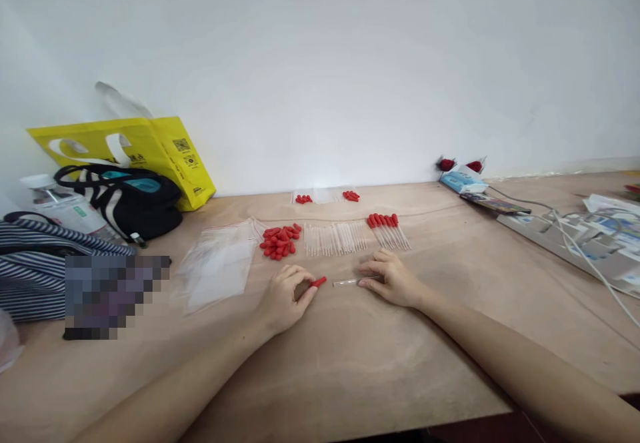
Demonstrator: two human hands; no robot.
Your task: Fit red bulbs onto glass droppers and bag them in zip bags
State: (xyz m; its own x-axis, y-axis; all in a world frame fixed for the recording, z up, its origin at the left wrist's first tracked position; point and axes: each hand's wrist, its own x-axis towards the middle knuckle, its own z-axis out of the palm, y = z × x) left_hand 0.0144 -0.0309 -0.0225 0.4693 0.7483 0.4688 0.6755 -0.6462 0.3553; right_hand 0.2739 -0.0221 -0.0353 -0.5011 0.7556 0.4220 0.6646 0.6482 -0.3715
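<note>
The tabletop (350, 363) ran under everything. Left of the row of bare tubes (335, 238) lay a stack of clear bags (220, 273). In front of the row, the left hand (287, 296) and right hand (393, 280) each pinched 1 piece. Just right of the row, a small group of tubes with red caps on (390, 231) looked finished. The row itself, a good many tubes, lay uncapped, so by count the larger share seemed left. Just left of it sat the loose red caps (280, 242); behind it, 2 small red clusters (303, 199). Nearer than the row, the right hand's single clear tube (345, 283) pointed at the left hand's red cap (321, 281), the 2 apart and unjoined.
</note>
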